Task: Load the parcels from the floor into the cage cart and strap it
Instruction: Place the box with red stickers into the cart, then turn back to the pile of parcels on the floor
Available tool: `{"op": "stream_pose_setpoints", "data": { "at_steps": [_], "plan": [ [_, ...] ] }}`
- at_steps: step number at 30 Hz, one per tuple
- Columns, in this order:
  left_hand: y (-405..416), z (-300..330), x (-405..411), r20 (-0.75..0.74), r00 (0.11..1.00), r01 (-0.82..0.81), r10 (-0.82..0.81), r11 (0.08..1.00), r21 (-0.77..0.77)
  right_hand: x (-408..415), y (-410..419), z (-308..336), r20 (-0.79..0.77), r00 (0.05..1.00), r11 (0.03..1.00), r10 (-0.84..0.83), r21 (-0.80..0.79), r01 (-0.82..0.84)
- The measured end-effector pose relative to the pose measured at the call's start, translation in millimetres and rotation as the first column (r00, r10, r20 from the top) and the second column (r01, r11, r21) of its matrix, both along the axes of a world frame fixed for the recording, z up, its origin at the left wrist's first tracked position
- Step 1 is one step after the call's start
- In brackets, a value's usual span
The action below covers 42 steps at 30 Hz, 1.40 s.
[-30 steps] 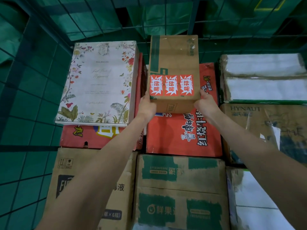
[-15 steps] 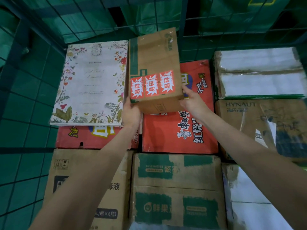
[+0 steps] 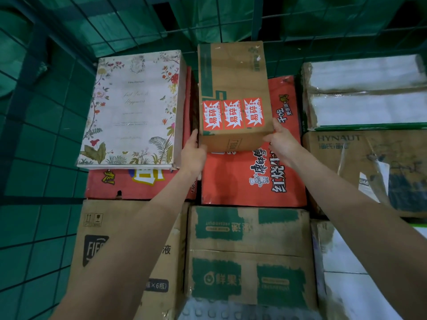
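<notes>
A brown cardboard parcel (image 3: 233,84) with three red fragile stickers lies on top of a red noodle carton (image 3: 254,179) at the back of the cage cart (image 3: 41,139). My left hand (image 3: 193,153) grips its near left corner, fingers down its left side. My right hand (image 3: 280,140) grips its near right corner, thumb on the top face. The parcel sits almost square, close beside the white floral box (image 3: 134,109).
The cart holds several stacked cartons: a brown one with green patches (image 3: 249,255) nearest me, a FIE-marked carton (image 3: 97,245) at left, a HYNAUT box (image 3: 360,165) and white wrapped packs (image 3: 367,93) at right. Green mesh walls enclose the left and back.
The parcel was tilted half a second ago and is now straightened, set nearer the floral box. Both hands stayed on its near corners.
</notes>
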State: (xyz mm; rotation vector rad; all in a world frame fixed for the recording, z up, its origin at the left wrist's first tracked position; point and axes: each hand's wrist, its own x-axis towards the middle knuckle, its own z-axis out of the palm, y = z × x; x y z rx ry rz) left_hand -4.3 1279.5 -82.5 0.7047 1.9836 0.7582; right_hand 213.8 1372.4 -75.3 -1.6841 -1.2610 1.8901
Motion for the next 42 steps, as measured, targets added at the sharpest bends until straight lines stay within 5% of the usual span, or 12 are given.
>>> {"op": "stream_pose_setpoints", "data": {
  "at_steps": [7, 12, 27, 34, 42],
  "plan": [
    [-28, 47, 25, 0.026, 0.989, -0.145, 0.143, 0.982, 0.124, 21, -29, 40, -0.041, 0.986, 0.987, -0.159, 0.022, 0.16],
    [-76, 81, 64, 0.198, 0.973, -0.14, 0.122, 0.987, 0.082, 41, -94, 74, -0.054, 0.929, 0.93, -0.367, -0.063, 0.363],
    [-240, 151, 135, 0.207, 0.94, 0.277, -0.272, 0.961, 0.004, 101, -372, 150, 0.017, 0.649, 0.647, -0.76, -0.068, 0.759],
    [-312, 172, 154, 0.177, 0.793, 0.585, -0.583, 0.81, 0.045, 108, -492, 165, 0.032, 0.403, 0.401, -0.915, -0.056, 0.914],
    [-371, 186, 221, 0.135, 0.476, 0.876, -0.869, 0.483, 0.017, 133, -614, 177, 0.01, 0.048, 0.048, -0.999, 0.018, 0.999]
  ]
}}
